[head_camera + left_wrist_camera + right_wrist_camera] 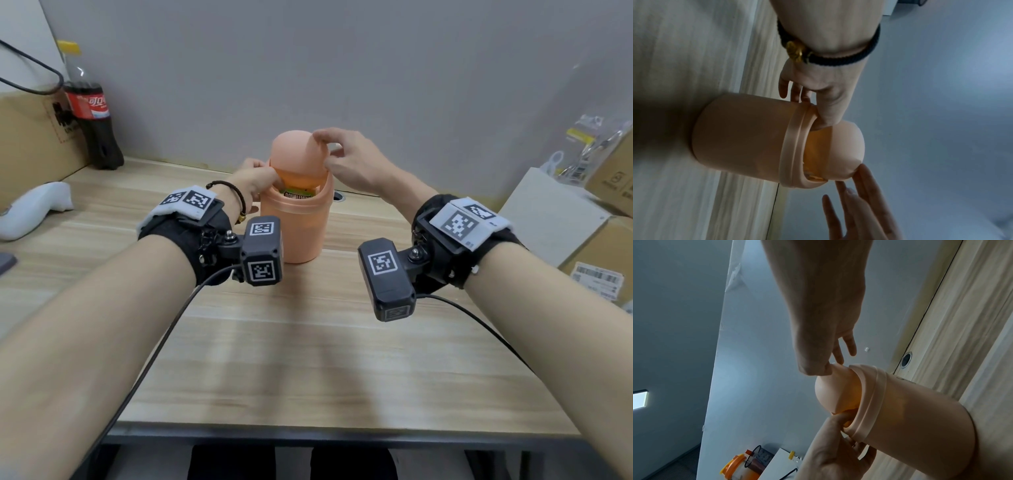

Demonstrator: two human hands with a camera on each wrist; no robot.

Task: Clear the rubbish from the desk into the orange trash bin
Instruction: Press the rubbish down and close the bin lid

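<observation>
The orange trash bin [297,219] stands upright mid-desk [308,359], long axis vertical, its domed swing lid [301,150] tipped open toward the person over a green wrapper [298,194] lodged in the mouth. The right hand [352,161] pinches the lid's raised edge while the left hand [255,180] has its fingertips in the opening (whether they grip the wrapper I cannot tell). The bin looks light, smooth and easily tipped, so it is best steadied at the rim band.
</observation>
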